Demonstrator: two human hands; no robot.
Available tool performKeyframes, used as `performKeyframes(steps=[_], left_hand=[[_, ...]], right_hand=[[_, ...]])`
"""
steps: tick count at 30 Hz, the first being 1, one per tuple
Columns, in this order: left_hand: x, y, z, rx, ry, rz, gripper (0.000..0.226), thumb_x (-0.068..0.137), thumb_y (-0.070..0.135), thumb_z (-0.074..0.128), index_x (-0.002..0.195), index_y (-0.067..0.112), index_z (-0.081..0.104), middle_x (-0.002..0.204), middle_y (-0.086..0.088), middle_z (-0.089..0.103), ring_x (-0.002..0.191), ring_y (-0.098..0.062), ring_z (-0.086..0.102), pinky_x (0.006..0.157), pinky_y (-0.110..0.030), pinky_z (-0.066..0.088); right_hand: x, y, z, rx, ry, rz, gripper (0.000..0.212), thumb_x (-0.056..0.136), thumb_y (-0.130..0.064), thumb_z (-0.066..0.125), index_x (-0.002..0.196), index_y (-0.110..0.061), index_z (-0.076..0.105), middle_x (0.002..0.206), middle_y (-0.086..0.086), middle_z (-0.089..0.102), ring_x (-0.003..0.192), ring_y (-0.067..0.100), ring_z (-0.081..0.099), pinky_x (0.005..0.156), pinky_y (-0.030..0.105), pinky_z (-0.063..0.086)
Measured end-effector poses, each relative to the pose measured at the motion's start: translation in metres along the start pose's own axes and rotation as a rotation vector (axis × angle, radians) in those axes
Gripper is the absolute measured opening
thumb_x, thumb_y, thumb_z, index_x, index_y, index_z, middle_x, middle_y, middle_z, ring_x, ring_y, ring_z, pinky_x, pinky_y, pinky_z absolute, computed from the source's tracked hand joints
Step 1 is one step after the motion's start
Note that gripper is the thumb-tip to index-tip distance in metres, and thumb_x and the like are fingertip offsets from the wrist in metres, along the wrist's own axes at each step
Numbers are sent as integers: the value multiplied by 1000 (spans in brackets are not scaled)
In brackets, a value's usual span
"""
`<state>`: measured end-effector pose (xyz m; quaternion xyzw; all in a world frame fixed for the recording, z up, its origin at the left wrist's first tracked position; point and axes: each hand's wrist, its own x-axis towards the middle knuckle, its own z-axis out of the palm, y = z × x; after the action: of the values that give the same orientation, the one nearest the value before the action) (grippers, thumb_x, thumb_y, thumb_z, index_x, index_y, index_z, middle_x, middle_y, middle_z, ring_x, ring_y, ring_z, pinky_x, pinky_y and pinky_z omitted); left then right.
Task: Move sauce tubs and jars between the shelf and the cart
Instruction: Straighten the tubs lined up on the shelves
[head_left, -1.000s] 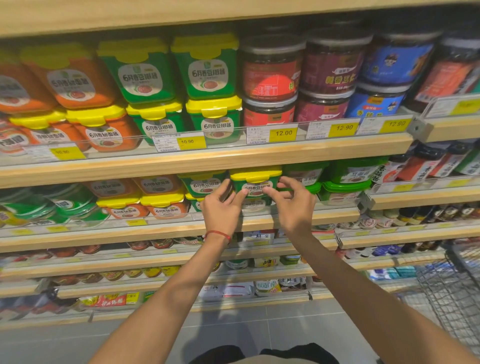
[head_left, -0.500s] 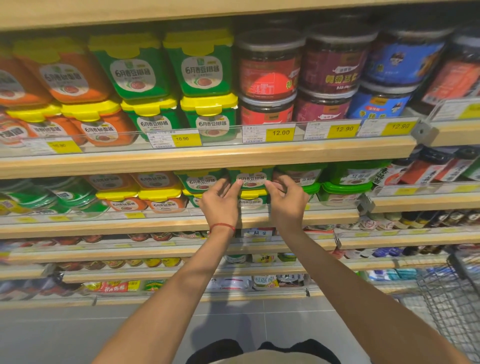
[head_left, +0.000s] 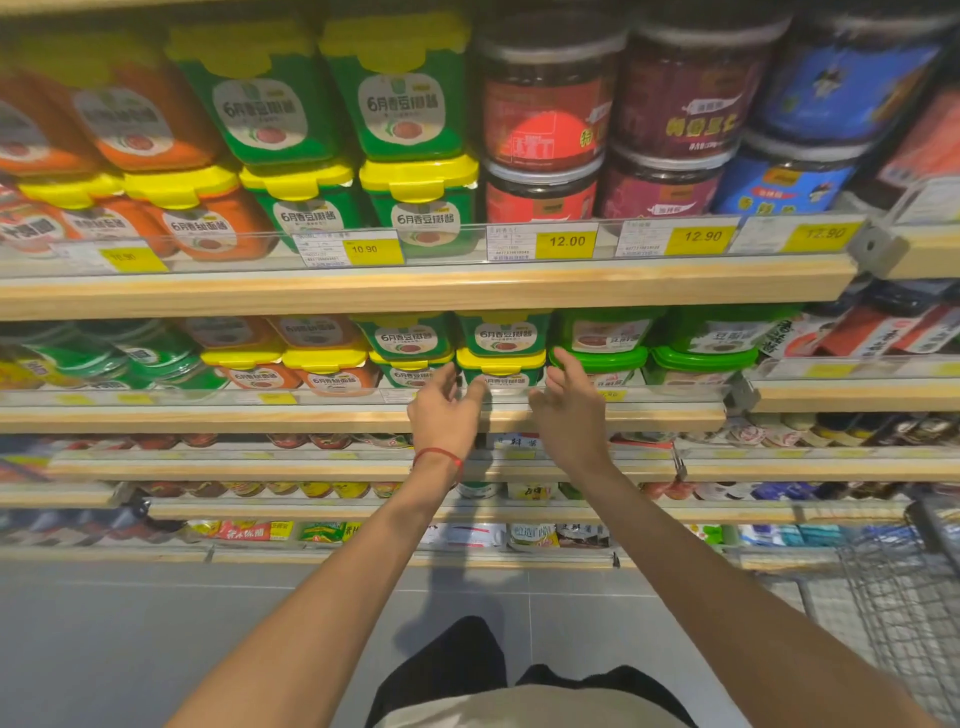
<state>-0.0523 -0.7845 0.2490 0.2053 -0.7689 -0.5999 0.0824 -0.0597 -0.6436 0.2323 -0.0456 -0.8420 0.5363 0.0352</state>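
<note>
glossy plastic tubs (head_left: 501, 335), pale wooden shelf (head_left: 415, 288), wire-mesh metal cart (head_left: 904, 597)

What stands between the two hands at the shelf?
In the head view, a green tub with a yellow lid sits between the left hand and the right hand.

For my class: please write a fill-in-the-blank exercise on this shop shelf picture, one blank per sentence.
The left hand has a ____ string round its wrist.
The green tub that shows between the left hand and the right hand has a ____ lid.
The price tag below the red jar reads ____.
The wire cart stands at the lower ____ of the view.
Missing words: red; yellow; 12.00; right.
</note>
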Motion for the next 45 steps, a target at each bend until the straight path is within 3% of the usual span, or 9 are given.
performKeyframes(steps=[4,9,14,18,22,29,33,38,45], left_hand=[[9,-5,4,167,-113,47,56,89,29,69,142,16,57,132,-1,67,124,-17,60,102,-28,47],[23,-25,9,124,-185,-13,70,78,24,61,146,18,48,103,13,56,92,3,54,92,-30,44],[13,-4,5,-26,-198,-84,76,88,-22,47,157,4,27,156,-9,42,145,-19,39,117,-28,33],[16,-9,6,-77,-198,-105,78,86,-27,43,157,1,26,160,-16,35,149,-26,34,121,-36,31],[18,-14,1,-64,-229,-82,81,85,-26,44,158,4,27,160,-14,36,149,-24,35,121,-36,32],[9,-13,-3,78,17,93,45,92,4,65,137,2,60,124,-11,70,119,-21,66,105,-28,51],[10,-6,2,95,66,229,47,94,20,70,138,7,60,127,-3,68,112,-9,64,101,-26,52],[30,-4,8,295,65,246,60,92,53,66,117,-2,66,88,-12,69,84,-28,63,77,-37,51],[37,-4,7,316,120,249,49,90,56,67,81,8,61,73,-15,66,73,-35,60,71,-42,51]], right_hand=[[5,-3,-3,24,-162,37,69,104,-4,54,166,-14,23,158,-2,44,147,14,41,113,27,38],[9,-2,-3,24,-267,99,77,106,-3,51,168,-19,8,167,-2,30,141,11,39,95,17,40],[7,2,-2,119,-270,110,90,95,13,50,168,-19,10,172,0,22,154,15,28,113,24,35],[12,21,6,194,-278,60,101,79,0,59,168,-21,16,172,-3,26,159,14,24,129,45,28],[6,12,0,269,-288,97,100,87,21,63,167,-13,14,170,0,26,150,4,26,125,29,29],[-5,-6,-9,184,89,-24,41,99,10,55,140,3,61,131,8,69,121,20,66,113,41,50],[4,-16,-6,101,91,-78,44,105,-11,59,147,1,54,132,18,68,121,31,65,105,48,52],[20,-10,0,17,47,-167,8,108,-17,54,102,-11,53,68,-3,45,65,19,43,66,36,39],[27,-10,0,-10,54,-181,15,109,-14,50,97,-10,59,70,10,55,63,29,51,59,45,40]])
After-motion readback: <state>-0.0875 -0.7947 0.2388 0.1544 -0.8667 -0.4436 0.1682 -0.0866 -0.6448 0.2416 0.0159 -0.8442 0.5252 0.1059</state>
